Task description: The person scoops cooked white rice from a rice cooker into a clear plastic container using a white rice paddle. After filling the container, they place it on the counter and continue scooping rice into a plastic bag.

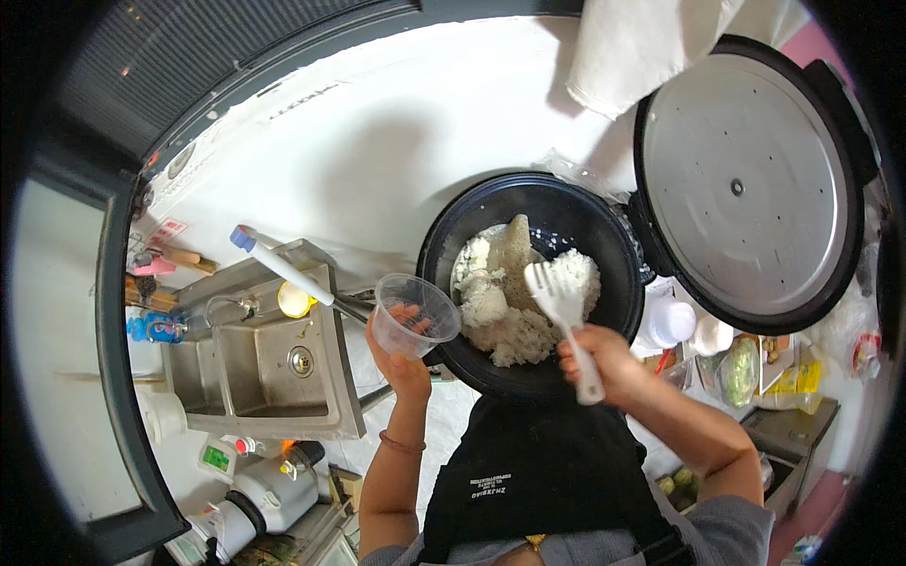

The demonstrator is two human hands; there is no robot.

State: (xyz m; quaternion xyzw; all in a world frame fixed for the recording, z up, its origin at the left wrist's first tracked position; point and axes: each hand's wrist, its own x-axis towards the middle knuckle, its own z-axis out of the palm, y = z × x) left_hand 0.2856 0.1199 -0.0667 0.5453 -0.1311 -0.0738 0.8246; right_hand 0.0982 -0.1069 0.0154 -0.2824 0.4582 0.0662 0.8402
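My left hand (405, 354) holds a clear plastic tub (415, 315) at the left rim of a large black rice cooker pot (453, 212). The tub looks empty. My right hand (601, 364) is closed around the handle of a white plastic slotted rice paddle (563, 297). The paddle's pronged head is over the pot, at a clump of white rice on the right. More cooked rice (520, 336) lies in the pot in clumps, with a speckled, whitish cloth or liner (515, 255) between them. Whether the prongs touch the rice, I cannot tell.
The cooker's round metal lid (736, 184) stands raised at the right. A steel double sink (276, 368) is at the left, with a white-handled tool (283, 269) slanting over it. White containers (665, 322) and bagged vegetables (740, 371) sit right of the pot. A pale cloth (637, 56) hangs above.
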